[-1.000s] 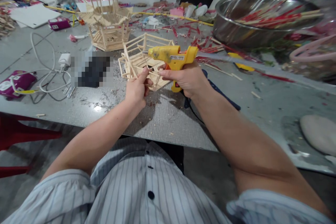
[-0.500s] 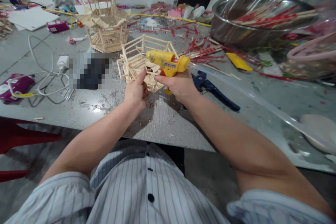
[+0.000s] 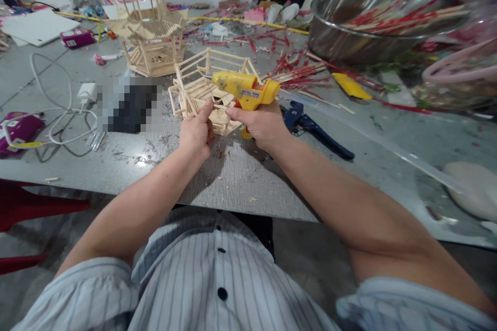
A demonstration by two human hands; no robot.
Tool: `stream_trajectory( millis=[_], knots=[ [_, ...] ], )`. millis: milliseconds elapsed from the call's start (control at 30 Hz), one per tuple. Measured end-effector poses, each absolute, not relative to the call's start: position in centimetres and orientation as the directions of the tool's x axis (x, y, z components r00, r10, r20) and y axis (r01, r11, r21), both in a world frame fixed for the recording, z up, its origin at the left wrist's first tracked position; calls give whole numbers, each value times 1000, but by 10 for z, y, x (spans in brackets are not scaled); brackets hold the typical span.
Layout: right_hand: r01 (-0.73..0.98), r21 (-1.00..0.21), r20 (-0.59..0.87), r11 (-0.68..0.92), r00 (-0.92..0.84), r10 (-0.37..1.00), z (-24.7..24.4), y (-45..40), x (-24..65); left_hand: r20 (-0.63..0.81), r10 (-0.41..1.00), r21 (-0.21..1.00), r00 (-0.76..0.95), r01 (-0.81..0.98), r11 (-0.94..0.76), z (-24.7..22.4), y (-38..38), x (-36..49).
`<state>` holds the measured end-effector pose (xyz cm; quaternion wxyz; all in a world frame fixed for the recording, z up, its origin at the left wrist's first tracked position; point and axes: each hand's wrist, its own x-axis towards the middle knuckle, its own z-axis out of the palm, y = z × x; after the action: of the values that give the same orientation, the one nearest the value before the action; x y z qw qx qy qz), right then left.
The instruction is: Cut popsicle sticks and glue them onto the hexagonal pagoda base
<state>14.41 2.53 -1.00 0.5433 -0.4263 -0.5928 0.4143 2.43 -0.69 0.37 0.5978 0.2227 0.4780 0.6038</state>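
Note:
A yellow glue gun [image 3: 244, 88] is gripped in my right hand [image 3: 267, 124], its nozzle pointing left over a wooden stick frame [image 3: 209, 54]. My left hand [image 3: 196, 134] is closed at the near side of that frame, thumb and index finger pinched on a short wooden stick [image 3: 220, 106]. The right thumb tip is at the stick's other end. The open-topped, many-sided frame rests on the grey table [image 3: 155, 176], partly hidden by the gun and both hands.
A stick pagoda [image 3: 151, 36] stands behind on the left. Dark blue cutters [image 3: 322, 137] lie right of my right hand. Further off are a steel basin [image 3: 330, 36], scattered red sticks [image 3: 287, 72], a white charger with cable [image 3: 87, 93] and purple packs [image 3: 23, 132].
The view has shifted slightly, so the tabletop objects sit a little further left. Both hands keep their holds, and the gun stays over the frame.

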Motion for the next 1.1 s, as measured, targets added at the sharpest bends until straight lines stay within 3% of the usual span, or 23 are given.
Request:
stream_trajectory(
  millis=[300, 1100],
  knots=[
    [59, -935, 347, 349, -41, 937, -18, 32, 145, -340, 925, 809, -169, -555, 196, 5, -7, 26],
    [241, -916, 338, 320, 36, 941, -8, 19, 140, -305, 933, 838, -192, -519, 167, 6, -8, 27]
  ],
)
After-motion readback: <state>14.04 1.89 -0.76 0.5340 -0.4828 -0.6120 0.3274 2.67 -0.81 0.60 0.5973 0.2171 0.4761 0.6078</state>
